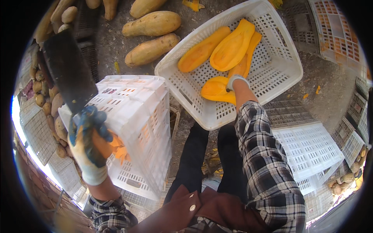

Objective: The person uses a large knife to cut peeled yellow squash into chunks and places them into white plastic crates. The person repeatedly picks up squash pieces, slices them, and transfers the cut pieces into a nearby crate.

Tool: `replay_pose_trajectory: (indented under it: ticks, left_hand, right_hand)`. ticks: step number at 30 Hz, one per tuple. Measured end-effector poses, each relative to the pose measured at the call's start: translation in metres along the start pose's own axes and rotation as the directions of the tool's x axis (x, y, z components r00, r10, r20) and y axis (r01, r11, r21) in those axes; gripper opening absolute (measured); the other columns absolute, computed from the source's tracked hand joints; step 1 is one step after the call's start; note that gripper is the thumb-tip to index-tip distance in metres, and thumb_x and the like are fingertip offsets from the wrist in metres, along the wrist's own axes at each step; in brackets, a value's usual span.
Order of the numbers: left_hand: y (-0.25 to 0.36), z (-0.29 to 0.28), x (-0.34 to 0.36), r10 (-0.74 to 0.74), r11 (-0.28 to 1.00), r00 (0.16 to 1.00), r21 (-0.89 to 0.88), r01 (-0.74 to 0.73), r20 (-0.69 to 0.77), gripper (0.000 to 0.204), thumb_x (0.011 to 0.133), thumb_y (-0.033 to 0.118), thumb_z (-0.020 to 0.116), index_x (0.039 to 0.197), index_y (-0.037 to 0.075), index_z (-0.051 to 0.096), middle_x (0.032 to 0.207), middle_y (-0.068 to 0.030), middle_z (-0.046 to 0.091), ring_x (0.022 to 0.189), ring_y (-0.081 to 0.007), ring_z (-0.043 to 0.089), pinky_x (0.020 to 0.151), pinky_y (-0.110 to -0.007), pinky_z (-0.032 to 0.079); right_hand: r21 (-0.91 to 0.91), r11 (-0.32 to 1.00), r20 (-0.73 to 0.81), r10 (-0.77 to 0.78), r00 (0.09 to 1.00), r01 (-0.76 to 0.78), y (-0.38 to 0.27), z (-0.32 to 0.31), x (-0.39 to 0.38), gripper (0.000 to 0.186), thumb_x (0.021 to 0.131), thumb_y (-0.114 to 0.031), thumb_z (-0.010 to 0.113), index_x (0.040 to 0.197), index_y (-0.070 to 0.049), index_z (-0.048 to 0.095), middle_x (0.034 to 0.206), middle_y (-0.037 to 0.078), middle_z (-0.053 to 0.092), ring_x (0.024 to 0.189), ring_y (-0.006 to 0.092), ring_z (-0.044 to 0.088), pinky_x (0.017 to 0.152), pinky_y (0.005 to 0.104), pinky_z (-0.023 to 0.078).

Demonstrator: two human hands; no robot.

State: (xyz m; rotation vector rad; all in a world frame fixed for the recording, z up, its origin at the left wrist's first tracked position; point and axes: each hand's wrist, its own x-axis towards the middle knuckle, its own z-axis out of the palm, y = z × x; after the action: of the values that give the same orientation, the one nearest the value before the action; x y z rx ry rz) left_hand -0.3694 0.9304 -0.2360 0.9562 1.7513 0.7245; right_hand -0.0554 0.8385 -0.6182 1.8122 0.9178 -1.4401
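My left hand (89,141), in a stained blue-and-white work glove, is wrapped round the handle of a cleaver (68,70). The broad dark blade points up and away, a little blurred. Beyond my legs, my right hand (236,82) in a pale glove reaches into a white plastic crate (289,73). It grips a cut orange squash half (215,87) near the crate's close side; most of the fingers are hidden. More peeled squash pieces (232,44) lie in the same crate, toward its far end.
Beside my left hand stands another white crate (151,128) with orange scraps inside. Whole tan squashes (151,23) lie on the dirty floor ahead. An upturned white crate (311,151) is at right, with stacked crates (338,27) beyond. More squashes (58,124) are piled at left.
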Motion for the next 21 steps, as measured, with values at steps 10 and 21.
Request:
replay_pose_trajectory:
  ticks: [10,21]
  left_hand:
    - [-0.006,-0.003,0.007,0.093,0.984,0.973,-0.166,-0.058,0.210,0.021,0.091,0.008,0.067,0.108,0.001,0.058,0.085,-0.0095,0.068,0.062,-0.0148,0.061,0.051,-0.028,0.051]
    - [-0.002,-0.007,-0.054,0.369,0.908,0.756,-0.036,-0.417,0.541,0.032,0.086,-0.002,0.064,0.117,0.000,0.057,0.098,-0.0096,0.066,0.082,-0.0175,0.065,0.075,-0.029,0.054]
  right_hand:
    - [0.284,0.957,-0.261,0.022,0.965,0.055,-0.006,0.000,-0.181,0.058,0.084,-0.026,0.064,0.138,-0.010,0.052,0.131,0.018,0.061,0.118,0.0342,0.060,0.099,0.0421,0.049]
    - [0.766,0.244,-0.626,0.079,0.775,0.594,0.176,0.101,-0.576,0.054,0.080,-0.012,0.073,0.130,-0.002,0.055,0.108,0.014,0.068,0.084,0.0175,0.065,0.077,0.0321,0.054]
